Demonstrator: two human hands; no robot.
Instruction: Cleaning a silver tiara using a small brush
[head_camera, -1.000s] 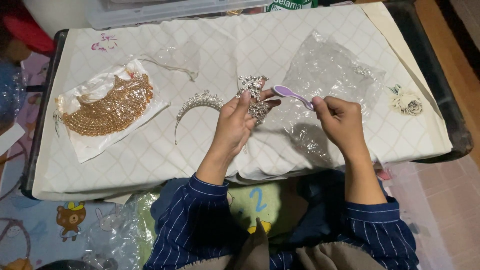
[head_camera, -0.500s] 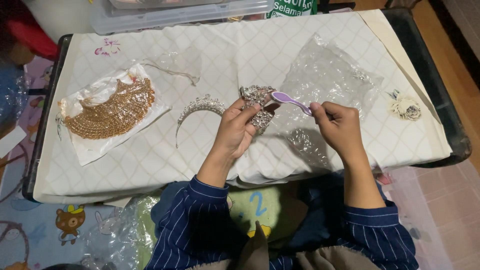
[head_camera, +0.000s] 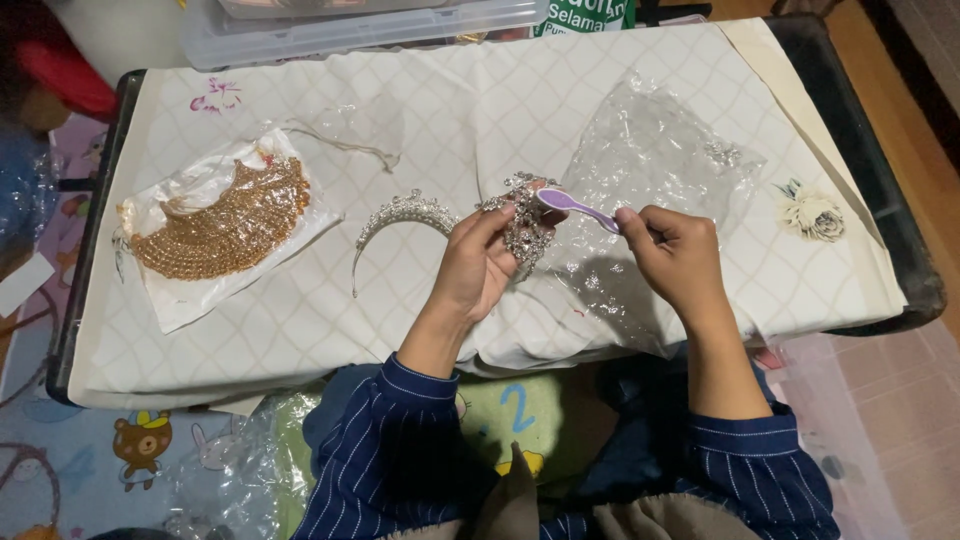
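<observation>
Left hand (head_camera: 480, 265) grips silver tiara (head_camera: 520, 220) — right hand (head_camera: 670, 250) pinches purple brush (head_camera: 572, 205).

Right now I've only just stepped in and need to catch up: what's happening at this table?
A person in striped navy sleeves holds a silver jewelled piece in the left hand and puts a small purple brush to it with the right hand. On the white cloth a silver tiara lies beside the left hand, a gold beaded piece rests on white wrapping farther left, and a crumpled clear plastic bag sits behind the right hand.
</observation>
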